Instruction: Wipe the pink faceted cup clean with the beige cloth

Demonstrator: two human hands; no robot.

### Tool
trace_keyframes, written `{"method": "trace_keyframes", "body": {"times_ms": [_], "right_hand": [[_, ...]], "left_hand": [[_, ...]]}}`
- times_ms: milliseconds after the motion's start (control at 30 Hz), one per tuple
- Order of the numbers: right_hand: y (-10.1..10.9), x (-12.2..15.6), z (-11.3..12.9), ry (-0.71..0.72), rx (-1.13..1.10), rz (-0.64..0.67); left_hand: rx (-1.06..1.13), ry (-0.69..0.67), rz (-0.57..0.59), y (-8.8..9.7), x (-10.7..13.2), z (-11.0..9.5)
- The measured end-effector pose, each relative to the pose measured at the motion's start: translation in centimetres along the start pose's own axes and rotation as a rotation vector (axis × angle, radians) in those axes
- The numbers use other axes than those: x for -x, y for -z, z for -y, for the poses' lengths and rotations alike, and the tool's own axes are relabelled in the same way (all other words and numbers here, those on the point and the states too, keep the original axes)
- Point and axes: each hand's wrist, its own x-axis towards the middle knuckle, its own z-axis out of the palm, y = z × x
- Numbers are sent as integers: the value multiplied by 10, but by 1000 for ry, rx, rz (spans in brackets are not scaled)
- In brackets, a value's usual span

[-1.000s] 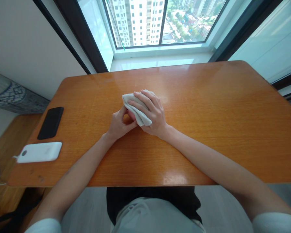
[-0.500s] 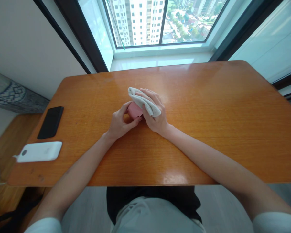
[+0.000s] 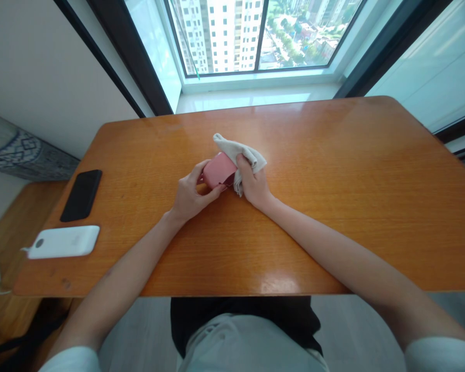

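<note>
The left hand [image 3: 188, 197] cradles a rounded pink case [image 3: 219, 170] while the right hand [image 3: 253, 187] grips a crumpled cream cloth [image 3: 238, 154] against it, more case showing than before; a white power bank [image 3: 64, 242] and black phone [image 3: 81, 195] lie left on the orange wooden table [image 3: 333, 217]

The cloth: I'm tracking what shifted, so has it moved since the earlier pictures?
Yes. The cloth has moved rightward in the head view, further from the black phone, and it is gripped in the right hand.

No legible text, faint mark on white power bank [image 3: 64, 242], unreadable
</note>
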Motion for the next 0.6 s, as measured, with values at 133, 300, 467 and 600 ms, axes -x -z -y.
{"method": "trace_keyframes", "body": {"times_ms": [133,300,467,600], "right_hand": [[0,-1,-5,-144,-61,-26],[4,-2,-15,-255,-70,-109],[5,-2,-13,-293,-45,-154],[4,0,-2,-184,15,-169]], "left_hand": [[12,9,-4,0,0,0],[7,21,1,1,0,0],[-14,-9,-24,0,1,1],[-25,-17,-32,0,1,0]]}}
